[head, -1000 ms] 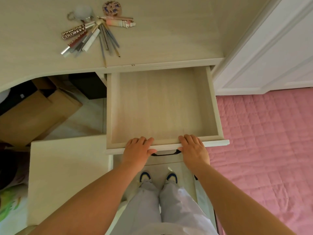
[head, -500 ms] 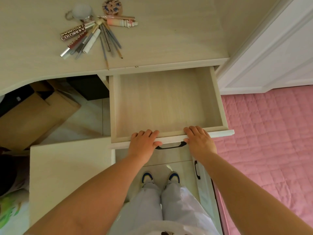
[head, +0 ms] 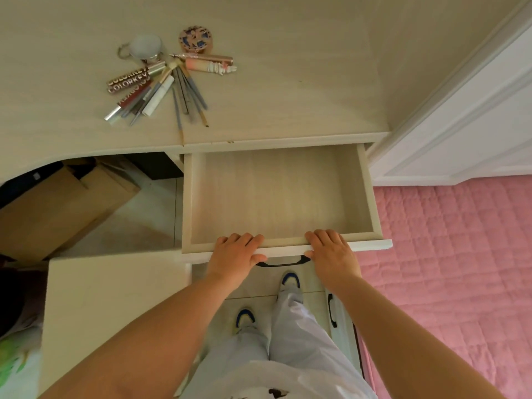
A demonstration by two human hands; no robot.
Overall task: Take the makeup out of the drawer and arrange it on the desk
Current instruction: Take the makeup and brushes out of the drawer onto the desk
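The makeup (head: 169, 82) was seen piled on the desk (head: 288, 67) near its front edge, well apart from the left hand (head: 234, 259) and right hand (head: 334, 254), both laid flat-fingered on the drawer (head: 371, 197) front.

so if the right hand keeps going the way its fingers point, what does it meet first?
Nothing inside the drawer: its visible floor is bare. The right hand rests on the front edge, fingers pointing toward the desk, so probably the drawer's back end under the desk edge, though depth is unclear.
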